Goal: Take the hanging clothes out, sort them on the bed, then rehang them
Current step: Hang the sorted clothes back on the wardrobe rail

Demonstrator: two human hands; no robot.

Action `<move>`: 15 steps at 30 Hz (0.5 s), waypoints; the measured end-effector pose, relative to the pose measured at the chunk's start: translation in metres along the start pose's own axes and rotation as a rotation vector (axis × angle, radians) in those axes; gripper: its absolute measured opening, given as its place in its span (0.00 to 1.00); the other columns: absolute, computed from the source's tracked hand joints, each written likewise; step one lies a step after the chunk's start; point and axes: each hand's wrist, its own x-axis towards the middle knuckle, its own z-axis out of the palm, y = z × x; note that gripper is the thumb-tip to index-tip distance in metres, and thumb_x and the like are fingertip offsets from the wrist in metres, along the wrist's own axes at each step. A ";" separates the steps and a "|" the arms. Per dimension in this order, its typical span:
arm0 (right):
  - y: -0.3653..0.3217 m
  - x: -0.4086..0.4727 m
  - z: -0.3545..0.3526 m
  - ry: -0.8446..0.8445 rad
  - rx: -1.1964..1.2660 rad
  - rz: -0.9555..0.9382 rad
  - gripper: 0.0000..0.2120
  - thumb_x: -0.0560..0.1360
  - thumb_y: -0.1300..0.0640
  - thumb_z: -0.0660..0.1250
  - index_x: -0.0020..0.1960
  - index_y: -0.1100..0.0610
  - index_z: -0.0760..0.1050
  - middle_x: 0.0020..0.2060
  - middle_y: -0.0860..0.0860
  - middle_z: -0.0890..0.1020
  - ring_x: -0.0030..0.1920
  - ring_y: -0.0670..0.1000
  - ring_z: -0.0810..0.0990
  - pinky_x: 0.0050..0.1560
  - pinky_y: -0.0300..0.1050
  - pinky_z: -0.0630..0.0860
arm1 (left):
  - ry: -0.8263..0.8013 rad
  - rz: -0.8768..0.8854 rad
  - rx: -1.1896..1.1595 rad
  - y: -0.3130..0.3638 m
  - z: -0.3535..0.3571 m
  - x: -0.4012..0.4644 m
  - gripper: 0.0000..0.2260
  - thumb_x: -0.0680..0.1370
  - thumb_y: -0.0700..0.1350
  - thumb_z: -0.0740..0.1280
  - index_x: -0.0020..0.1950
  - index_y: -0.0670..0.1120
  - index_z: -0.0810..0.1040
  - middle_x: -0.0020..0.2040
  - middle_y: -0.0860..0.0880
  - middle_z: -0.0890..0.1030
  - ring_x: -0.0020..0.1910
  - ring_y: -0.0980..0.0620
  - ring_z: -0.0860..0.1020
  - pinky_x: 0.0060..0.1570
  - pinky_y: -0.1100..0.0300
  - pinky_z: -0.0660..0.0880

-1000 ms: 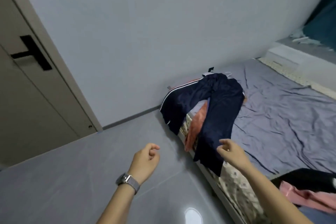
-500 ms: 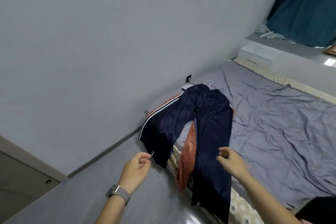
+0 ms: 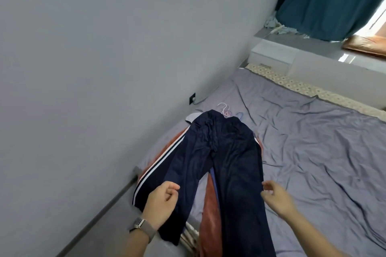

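1 pair of navy track trousers with white side stripes (image 3: 227,165) lies atop a rust-orange garment (image 3: 211,210) on the grey-sheeted bed (image 3: 313,142). Both hands have moved in: the left hand (image 3: 161,202) curls loosely over 1 leg, the right hand (image 3: 276,197), fingers spread, touches the other's edge.

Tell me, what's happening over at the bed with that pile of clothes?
A person is sorting clothes on the bed. Navy trousers lie spread on top of a pile near the wall, their legs hanging over the bed's edge. The left hand, fingers curled, is at the left leg; the right hand is at the edge of the right leg. Whether either actually grips the cloth is hard to tell. A rust-coloured garment lies under the trousers, and hanger hooks poke out at the top.
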 end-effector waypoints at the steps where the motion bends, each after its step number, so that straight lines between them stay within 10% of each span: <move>1: -0.004 0.022 0.002 -0.009 -0.011 0.010 0.18 0.74 0.61 0.65 0.63 0.60 0.72 0.60 0.56 0.78 0.60 0.55 0.77 0.55 0.42 0.68 | 0.002 -0.008 0.001 0.004 0.005 0.021 0.09 0.75 0.38 0.65 0.44 0.53 0.77 0.38 0.50 0.82 0.38 0.57 0.78 0.38 0.69 0.73; 15: -0.019 0.294 0.095 -0.161 -0.195 -0.028 0.20 0.74 0.58 0.66 0.65 0.58 0.71 0.57 0.52 0.79 0.58 0.51 0.77 0.60 0.43 0.73 | -0.175 0.121 0.223 -0.016 0.094 0.320 0.08 0.76 0.41 0.66 0.52 0.51 0.75 0.47 0.52 0.77 0.42 0.59 0.76 0.42 0.74 0.69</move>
